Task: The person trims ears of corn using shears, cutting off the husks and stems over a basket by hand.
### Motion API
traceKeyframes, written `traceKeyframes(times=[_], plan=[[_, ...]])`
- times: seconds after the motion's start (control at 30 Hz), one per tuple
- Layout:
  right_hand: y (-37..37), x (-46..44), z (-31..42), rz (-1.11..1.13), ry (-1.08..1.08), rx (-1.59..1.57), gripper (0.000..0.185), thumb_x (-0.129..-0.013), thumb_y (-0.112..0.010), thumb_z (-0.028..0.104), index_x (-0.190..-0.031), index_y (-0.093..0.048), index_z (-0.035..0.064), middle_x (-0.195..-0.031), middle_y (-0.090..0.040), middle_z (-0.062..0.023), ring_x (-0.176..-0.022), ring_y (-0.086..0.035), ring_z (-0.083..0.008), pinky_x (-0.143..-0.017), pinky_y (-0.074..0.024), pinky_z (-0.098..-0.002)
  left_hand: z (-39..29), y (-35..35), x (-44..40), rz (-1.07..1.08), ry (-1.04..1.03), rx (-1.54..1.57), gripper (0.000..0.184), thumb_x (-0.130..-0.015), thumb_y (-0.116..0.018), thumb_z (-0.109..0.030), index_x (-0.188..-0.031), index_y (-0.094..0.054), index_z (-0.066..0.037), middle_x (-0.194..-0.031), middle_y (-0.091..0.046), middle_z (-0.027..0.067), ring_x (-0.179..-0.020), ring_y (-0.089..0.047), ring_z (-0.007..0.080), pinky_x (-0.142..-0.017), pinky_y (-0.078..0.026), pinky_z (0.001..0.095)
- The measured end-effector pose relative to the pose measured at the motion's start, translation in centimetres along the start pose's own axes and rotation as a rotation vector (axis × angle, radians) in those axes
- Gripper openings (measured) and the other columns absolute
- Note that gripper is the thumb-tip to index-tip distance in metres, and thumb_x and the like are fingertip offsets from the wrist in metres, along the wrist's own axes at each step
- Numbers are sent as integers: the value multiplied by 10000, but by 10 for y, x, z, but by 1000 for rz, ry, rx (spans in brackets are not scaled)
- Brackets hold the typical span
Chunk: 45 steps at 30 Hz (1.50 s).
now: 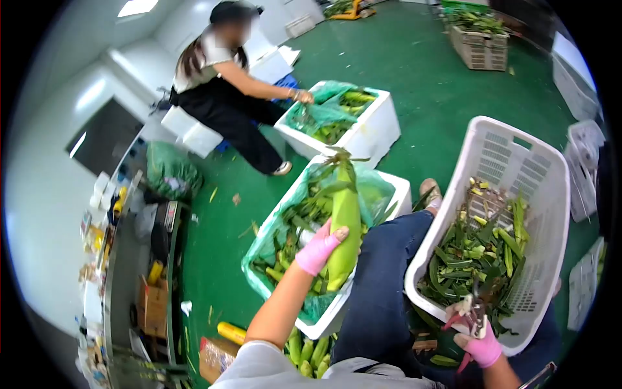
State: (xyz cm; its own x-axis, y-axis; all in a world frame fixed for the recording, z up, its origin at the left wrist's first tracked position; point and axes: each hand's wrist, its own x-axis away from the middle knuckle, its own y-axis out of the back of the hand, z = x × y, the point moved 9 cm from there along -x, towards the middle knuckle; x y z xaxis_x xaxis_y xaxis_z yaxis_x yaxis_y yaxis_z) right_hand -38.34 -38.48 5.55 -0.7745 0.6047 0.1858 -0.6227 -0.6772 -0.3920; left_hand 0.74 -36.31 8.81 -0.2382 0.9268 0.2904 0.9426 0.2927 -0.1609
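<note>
My left hand, in a pink glove with bare fingertips, is closed around an ear of corn in its green husk. The ear stands nearly upright above a white foam box, which is lined with a green bag and holds more corn and leaves. Over the near edge of a white plastic basket, my right hand, gloved the same way, grips red-handled pruning shears. Cut husks and leaves lie inside that basket. More ears of corn show low down, beside my leg.
Another person sits at a second foam box, one hand on its green bag. A cluttered shelf runs along the left. A crate of leaves stands far back; clear plastic bins line the right.
</note>
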Motion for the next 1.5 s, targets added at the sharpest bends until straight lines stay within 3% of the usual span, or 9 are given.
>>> traceKeyframes(times=[0.2,0.33,0.5,0.7,0.87,1.07,1.3,1.4,1.5], plan=[[2,-6,62,-9,187,786,774,-733,-862,372,-1325,-524,6,-1113,-605,-191,-1025,-613,-374,-915,-501,-433,25,-176,1,290,18,-171,774,-893,-768,-306,-1502,-366,-49,-1348,-559,116,-1169,-605,248,-988,-513,379],[29,20,72,-340,392,1112,728,-705,-858,432,-1234,-555,33,-1099,-601,-181,-1037,-597,-383,-942,-481,-458,17,-258,-1,218,-454,-1077,771,-809,-811,-184,-1433,-411,29,-1261,-632,195,-1148,-660,285,-983,-518,353],[88,24,36,-451,61,757,843,-730,-850,485,-1333,-517,-1,-1158,-606,-210,-1114,-592,-387,-995,-476,-453,59,-269,-10,344,-71,-674,787,-825,-833,-261,-1451,-442,12,-1291,-618,193,-1182,-631,284,-1023,-495,361],[104,25,23,-379,51,751,955,-749,-837,534,-1420,-461,-33,-1272,-571,-250,-1200,-562,-397,-1062,-454,-430,47,-278,-2,572,-119,-865,854,-835,-833,-221,-1509,-380,45,-1324,-609,163,-1188,-600,221,-1066,-453,338],[78,23,14,-140,117,304,921,-770,-848,468,-1431,-449,-34,-1320,-546,-255,-1216,-577,-358,-1052,-471,-409,61,-254,-6,973,480,-602,888,-829,-813,-304,-1533,-383,23,-1449,-524,103,-1329,-473,191,-1151,-351,345],[68,18,6,-189,164,468,571,-797,-798,317,-1216,-559,11,-1002,-668,-110,-917,-672,-243,-847,-541,-371,58,-244,-4,1058,670,-567,942,-838,-809,-358,-1558,-344,33,-1481,-507,119,-1359,-455,208,-1173,-326,361],[70,31,27,-363,132,321,274,-808,-764,219,-966,-620,46,-787,-677,-99,-680,-677,-189,-659,-536,-346,54,-247,-17,905,347,-492,939,-828,-842,-310,-1552,-342,18,-1468,-498,92,-1380,-426,193,-1179,-304,340],[55,35,31,-243,154,187,400,-841,-764,264,-1103,-568,33,-825,-694,-55,-671,-668,-182,-669,-551,-328,34,-248,-21,748,160,-492,906,-818,-866,-224,-1536,-365,8,-1426,-516,69,-1332,-461,180,-1155,-336,324],[46,28,17,-178,103,261,674,-821,-795,358,-1303,-490,-1,-1090,-649,-155,-1009,-666,-295,-901,-528,-381,22,-248,-21,674,25,-561,899,-805,-874,-150,-1531,-369,10,-1424,-518,72,-1292,-490,175,-1120,-381,312]])
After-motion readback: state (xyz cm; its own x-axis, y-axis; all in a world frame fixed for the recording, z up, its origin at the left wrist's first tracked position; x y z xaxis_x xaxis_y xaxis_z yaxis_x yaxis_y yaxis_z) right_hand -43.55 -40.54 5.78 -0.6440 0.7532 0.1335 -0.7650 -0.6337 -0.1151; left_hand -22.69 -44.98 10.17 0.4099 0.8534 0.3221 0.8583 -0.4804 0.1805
